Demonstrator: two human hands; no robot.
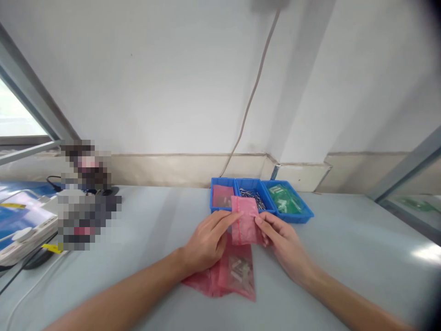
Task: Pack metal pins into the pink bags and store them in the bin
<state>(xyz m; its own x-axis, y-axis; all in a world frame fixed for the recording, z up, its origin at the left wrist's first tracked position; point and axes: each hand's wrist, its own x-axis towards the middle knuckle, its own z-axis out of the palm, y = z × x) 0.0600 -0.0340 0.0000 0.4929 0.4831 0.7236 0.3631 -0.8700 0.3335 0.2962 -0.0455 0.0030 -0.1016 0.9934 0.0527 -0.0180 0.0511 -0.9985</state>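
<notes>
Between my two hands is a small pink zip bag (245,227), held up over the table. My left hand (208,236) grips its left side, the index finger lying across the front near a red strip. My right hand (280,236) pinches the right edge between thumb and fingers. Whether the held bag contains anything is hard to make out. Below it on the table lie more pink bags (239,276), overlapping; the front one shows small pale and metallic pieces through the plastic. My left hand partly covers this pile.
Behind my hands stand three joined blue bins: one with a pink bag (223,195), one with metal screws or pins (257,198), one with green bags (285,200). Power strips (29,239) and cables lie at left, beside a blurred-out patch. A wall with a hanging cable (253,92) rises behind.
</notes>
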